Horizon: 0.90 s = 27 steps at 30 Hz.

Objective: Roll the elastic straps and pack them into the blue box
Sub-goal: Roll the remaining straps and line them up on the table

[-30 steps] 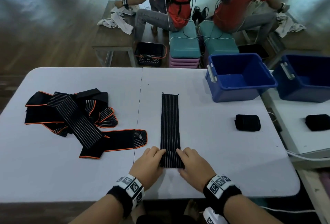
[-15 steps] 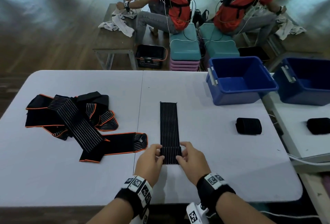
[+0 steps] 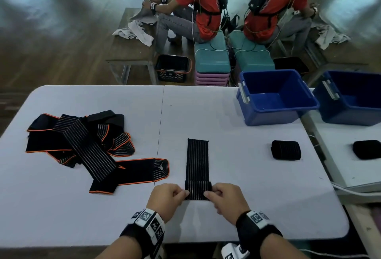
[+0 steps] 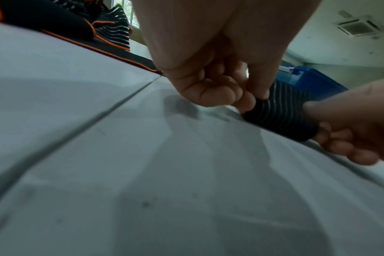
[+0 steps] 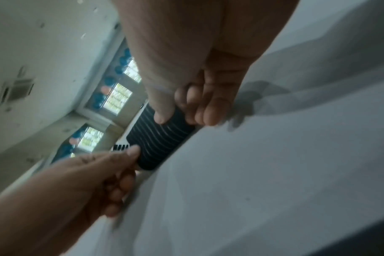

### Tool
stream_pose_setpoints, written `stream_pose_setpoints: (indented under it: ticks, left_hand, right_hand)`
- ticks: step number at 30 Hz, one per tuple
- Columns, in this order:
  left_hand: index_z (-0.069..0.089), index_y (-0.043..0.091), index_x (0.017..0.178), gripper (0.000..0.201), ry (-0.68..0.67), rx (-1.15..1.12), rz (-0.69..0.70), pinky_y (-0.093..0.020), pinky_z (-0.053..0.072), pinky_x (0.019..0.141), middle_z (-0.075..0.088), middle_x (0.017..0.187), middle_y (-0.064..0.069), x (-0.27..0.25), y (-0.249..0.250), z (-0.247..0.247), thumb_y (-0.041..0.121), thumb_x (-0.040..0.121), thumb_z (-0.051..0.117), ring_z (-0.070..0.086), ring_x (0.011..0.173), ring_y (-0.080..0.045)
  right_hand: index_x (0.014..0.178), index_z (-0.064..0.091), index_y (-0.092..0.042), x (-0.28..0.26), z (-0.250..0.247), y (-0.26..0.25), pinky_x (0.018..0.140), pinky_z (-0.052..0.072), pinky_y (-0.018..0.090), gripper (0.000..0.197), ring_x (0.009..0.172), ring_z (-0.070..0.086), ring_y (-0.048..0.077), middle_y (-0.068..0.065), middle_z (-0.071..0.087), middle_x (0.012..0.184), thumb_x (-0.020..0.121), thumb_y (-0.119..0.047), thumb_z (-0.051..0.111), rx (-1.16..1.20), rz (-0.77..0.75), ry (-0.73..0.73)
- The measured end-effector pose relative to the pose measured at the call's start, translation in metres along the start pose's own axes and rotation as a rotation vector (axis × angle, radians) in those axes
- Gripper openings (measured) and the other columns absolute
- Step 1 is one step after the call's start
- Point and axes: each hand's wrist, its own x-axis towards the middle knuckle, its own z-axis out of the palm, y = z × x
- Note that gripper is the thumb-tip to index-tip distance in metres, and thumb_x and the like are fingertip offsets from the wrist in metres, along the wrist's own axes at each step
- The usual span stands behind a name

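Note:
A black striped elastic strap [image 3: 197, 161] lies lengthwise on the white table [image 3: 237, 207], its near end wound into a small roll [image 3: 198, 190] [image 4: 281, 110] [image 5: 162, 138]. My left hand [image 3: 168, 198] [image 4: 210, 83] pinches the roll's left end and my right hand [image 3: 225, 198] [image 5: 195, 97] pinches its right end. A finished black roll [image 3: 286, 149] rests on the table to the right. The blue box [image 3: 274, 95] stands open at the far right corner. A pile of loose black straps with orange edging [image 3: 82, 145] lies at the left.
A mirror along the table's right edge repeats the blue box [image 3: 350, 97] and the black roll [image 3: 367, 149]. Beyond the table a person in a red shirt [image 3: 198, 5] sits at a bench, with stacked stools [image 3: 212, 60] and a black basket [image 3: 173, 68] nearby.
Both hands have turned the strap's near end over into a thicker roll, and the flat length has become shorter. The head view has tilted slightly.

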Motion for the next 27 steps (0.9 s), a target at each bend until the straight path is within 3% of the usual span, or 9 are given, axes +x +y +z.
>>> stream_pose_setpoints:
  ticks: [1, 3, 8, 12, 15, 17, 20, 24, 27]
  left_hand:
    - [0.065, 0.031, 0.071, 0.021, 0.037, -0.037, -0.008, -0.021, 0.045, 0.063, 0.065, 0.064, 0.01, 0.001, 0.002, 0.001, 0.042, 0.087, 0.071, 0.059, 0.063, 0.0]
    - [0.062, 0.035, 0.093, 0.012, 0.096, -0.109, 0.019, -0.023, 0.05, 0.069, 0.066, 0.078, 0.013, 0.002, 0.007, 0.005, 0.032, 0.087, 0.073, 0.062, 0.071, 0.0]
    - [0.049, 0.036, 0.133, 0.049, 0.016, 0.091, 0.207, -0.026, 0.05, 0.087, 0.053, 0.111, 0.016, 0.004, 0.004, 0.011, 0.041, 0.087, 0.066, 0.053, 0.101, -0.004]
    - [0.056, 0.028, 0.133, 0.044, -0.087, 0.175, 0.253, -0.028, 0.047, 0.09, 0.058, 0.111, 0.008, 0.006, -0.005, 0.008, 0.027, 0.089, 0.059, 0.054, 0.106, -0.012]
    - [0.068, 0.035, 0.086, 0.01, -0.045, 0.076, 0.167, -0.032, 0.048, 0.075, 0.063, 0.079, 0.011, 0.007, -0.001, 0.003, 0.034, 0.093, 0.061, 0.057, 0.076, -0.004]
    - [0.06, 0.035, 0.065, 0.027, -0.009, 0.009, 0.062, -0.031, 0.047, 0.067, 0.062, 0.063, 0.009, 0.009, 0.002, 0.003, 0.042, 0.09, 0.067, 0.056, 0.064, -0.002]
    - [0.061, 0.035, 0.084, 0.012, 0.093, -0.13, 0.031, -0.023, 0.049, 0.067, 0.066, 0.077, 0.011, 0.013, 0.009, 0.005, 0.036, 0.087, 0.073, 0.06, 0.069, -0.001]
    - [0.049, 0.037, 0.136, 0.048, 0.015, 0.012, 0.182, -0.025, 0.049, 0.089, 0.054, 0.111, 0.017, 0.02, 0.007, 0.01, 0.038, 0.091, 0.065, 0.056, 0.095, 0.001]
    - [0.044, 0.028, 0.145, 0.066, -0.109, 0.168, 0.261, -0.023, 0.045, 0.092, 0.05, 0.116, 0.009, 0.023, 0.0, 0.01, 0.033, 0.083, 0.067, 0.053, 0.109, -0.012]
  right_hand:
    - [0.081, 0.068, -0.03, 0.0, 0.0, -0.001, 0.059, 0.058, 0.032, 0.011, 0.057, 0.06, 0.006, -0.006, 0.065, 0.067, 0.082, -0.037, 0.076, -0.034, -0.028, 0.04]
    - [0.115, 0.06, -0.036, 0.002, 0.004, 0.0, 0.071, 0.056, 0.025, 0.032, 0.071, 0.063, 0.003, -0.012, 0.066, 0.087, 0.086, -0.036, 0.073, -0.136, -0.116, 0.095]
    - [0.154, 0.035, -0.015, -0.001, 0.012, 0.001, 0.098, 0.047, 0.027, 0.069, 0.111, 0.053, 0.014, -0.001, 0.053, 0.128, 0.093, -0.035, 0.06, -0.573, -0.379, 0.005]
    - [0.143, 0.052, -0.016, 0.004, 0.002, 0.001, 0.096, 0.049, 0.03, 0.049, 0.107, 0.058, 0.016, 0.001, 0.06, 0.118, 0.096, -0.025, 0.059, -0.511, -0.331, -0.077]
    - [0.086, 0.075, -0.024, 0.006, -0.007, -0.009, 0.069, 0.062, 0.038, 0.009, 0.066, 0.06, 0.01, -0.011, 0.062, 0.07, 0.088, -0.031, 0.07, -0.08, -0.052, -0.081]
    - [0.067, 0.067, -0.018, 0.01, -0.008, -0.01, 0.054, 0.061, 0.035, 0.024, 0.054, 0.057, 0.01, -0.009, 0.058, 0.057, 0.082, -0.034, 0.077, 0.108, 0.093, 0.005]
    - [0.092, 0.063, -0.024, 0.015, -0.004, -0.013, 0.062, 0.056, 0.028, 0.019, 0.065, 0.063, 0.007, -0.008, 0.067, 0.078, 0.083, -0.033, 0.076, 0.013, -0.004, 0.166]
    - [0.149, 0.041, -0.025, 0.013, 0.003, -0.009, 0.092, 0.051, 0.027, 0.06, 0.105, 0.059, 0.01, -0.004, 0.055, 0.122, 0.092, -0.032, 0.06, -0.4, -0.28, -0.003]
    - [0.152, 0.039, -0.016, 0.013, -0.003, -0.002, 0.094, 0.047, 0.025, 0.066, 0.109, 0.057, 0.017, 0.001, 0.052, 0.124, 0.088, -0.021, 0.059, -0.548, -0.349, -0.078]
